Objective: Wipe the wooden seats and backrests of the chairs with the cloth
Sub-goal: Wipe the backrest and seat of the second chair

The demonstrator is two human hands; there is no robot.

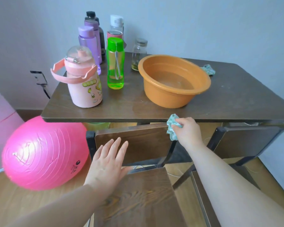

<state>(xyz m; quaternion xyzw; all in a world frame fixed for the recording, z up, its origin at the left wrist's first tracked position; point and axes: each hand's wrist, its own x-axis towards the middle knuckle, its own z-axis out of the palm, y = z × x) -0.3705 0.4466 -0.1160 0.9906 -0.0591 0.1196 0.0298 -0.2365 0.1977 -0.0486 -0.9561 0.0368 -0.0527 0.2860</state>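
Cloth (172, 126) held against the top right corner of a chair back (138, 141), just under the near table edge.

On the brown table (236, 99): an orange bowl (162, 97) on the right with a little water in it; far behind it a glass jar (138, 54) with some yellow stuff at the bottom; to the left a see-through green bottle (115, 63), a pink jug (84, 86) with a clear dome lid, and purple bottles (87, 40) at the far side, insides hard to see. Second cloth (208, 69) just past the bowl, far right. Right hand (187, 130) curled tight round the blue-green cloth. Left hand (110, 159) flat, fingers straight and spread, over the low left of the same back, near the seat (138, 197); touching or not, hard to tell. Big pink ball (43, 153) on the wood floor (15, 202) at the left. Another chair (246, 141) on the right. Grey wall (203, 22) behind.
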